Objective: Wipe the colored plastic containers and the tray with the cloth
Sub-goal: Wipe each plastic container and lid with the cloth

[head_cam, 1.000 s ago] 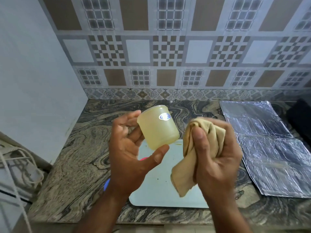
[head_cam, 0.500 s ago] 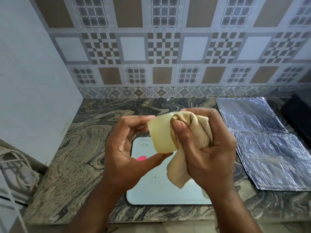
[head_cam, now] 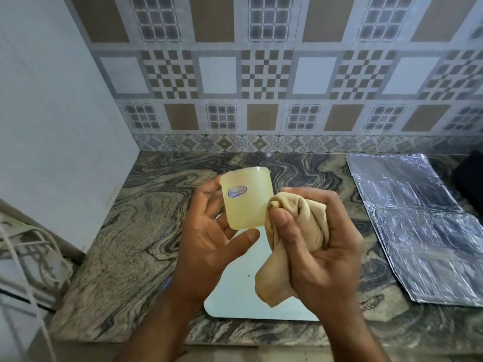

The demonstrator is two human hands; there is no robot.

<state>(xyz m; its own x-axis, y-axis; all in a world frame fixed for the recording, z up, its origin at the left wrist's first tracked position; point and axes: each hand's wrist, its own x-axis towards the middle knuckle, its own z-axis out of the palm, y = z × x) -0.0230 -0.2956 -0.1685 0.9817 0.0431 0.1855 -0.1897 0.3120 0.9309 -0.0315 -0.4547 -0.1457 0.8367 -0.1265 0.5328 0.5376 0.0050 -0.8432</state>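
My left hand (head_cam: 206,244) holds a pale yellow plastic container (head_cam: 247,202) upright above the counter, its blue oval sticker facing me. My right hand (head_cam: 321,246) grips a bunched beige cloth (head_cam: 295,231), which touches the container's right side. Below both hands a white tray (head_cam: 235,296) lies flat on the marbled counter, mostly covered by my hands. A sliver of a blue container (head_cam: 169,280) peeks out beside my left wrist; the other containers are hidden.
Crumpled foil sheets (head_cam: 418,226) cover the counter on the right, with a dark object (head_cam: 470,178) at the far right. A tiled wall (head_cam: 261,87) backs the counter. A white wall (head_cam: 52,126) and cables (head_cam: 31,257) stand on the left.
The cloth slid off the container's front to its right side, uncovering the sticker. The container turned more upright in my left hand.
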